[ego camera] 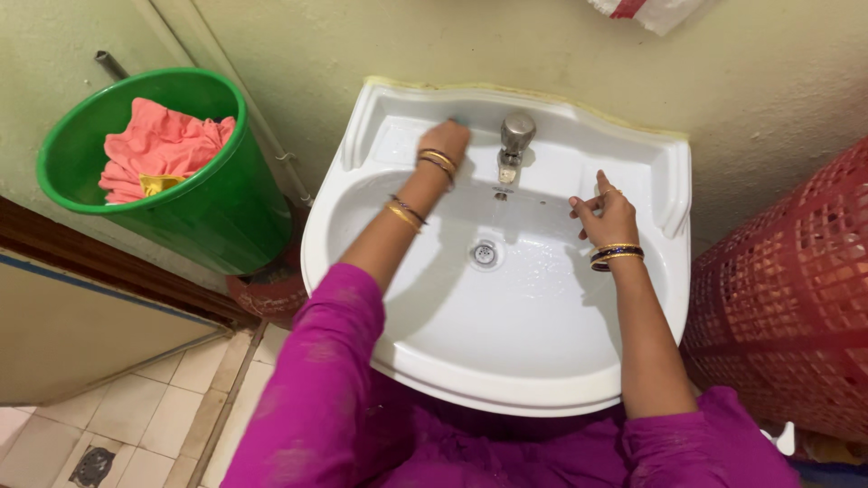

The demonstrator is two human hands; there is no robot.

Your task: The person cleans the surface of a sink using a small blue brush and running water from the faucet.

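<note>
My left hand [446, 142] reaches over the white wash basin [542, 380] to its back ledge, just left of the metal tap [515, 145]. Its fingers curl down on the ledge and are hidden behind the hand. A small bluish bit [456, 120] shows at the fingertips; I cannot make out whether it is gripped. My right hand [608, 217] hovers above the right side of the bowl with its fingers loosely apart, one pointing up, and nothing in it. Both wrists wear bangles. The drain [485, 254] lies in the wet bowl under the tap.
A green bucket [226, 208] holding pink cloth [158, 145] stands left of the basin. A red mesh basket [787, 298] stands close on the right. The wall runs right behind the sink. Tiled floor [136, 425] with a small drain lies at lower left.
</note>
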